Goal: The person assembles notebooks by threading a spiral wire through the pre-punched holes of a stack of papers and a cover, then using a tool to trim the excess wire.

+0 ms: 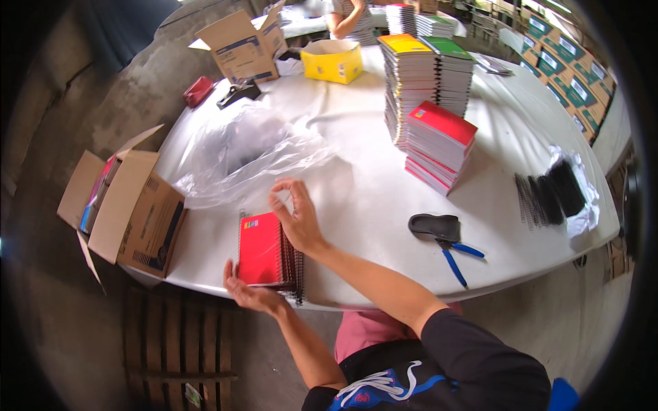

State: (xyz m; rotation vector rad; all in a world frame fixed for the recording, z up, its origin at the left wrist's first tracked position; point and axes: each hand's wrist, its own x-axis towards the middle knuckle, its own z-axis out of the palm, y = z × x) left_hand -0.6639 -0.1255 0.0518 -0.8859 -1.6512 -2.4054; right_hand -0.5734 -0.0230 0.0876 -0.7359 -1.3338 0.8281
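Observation:
A small stack of red spiral-bound notebooks (260,248) lies near the front left edge of the white-covered table, with black coils showing along its sides. My left hand (252,293) is cupped at the stack's near left corner, fingers apart, seemingly touching it. Over the stack's right side, my right hand (300,220) is raised with curved, parted fingers and nothing visible in them. Beyond the stack spreads a crumpled clear plastic bag (240,151). To the right lies a blue-handled hand tool (449,260) beside a dark oblong piece (435,225).
An open cardboard box (147,212) with notebooks stands at the left edge. Red-covered notebooks (439,140) stand before taller yellow (409,82) and green (449,75) stacks. Black coils (558,195) lie right. At the back are a yellow box (332,63), another carton (240,51) and a person (353,24).

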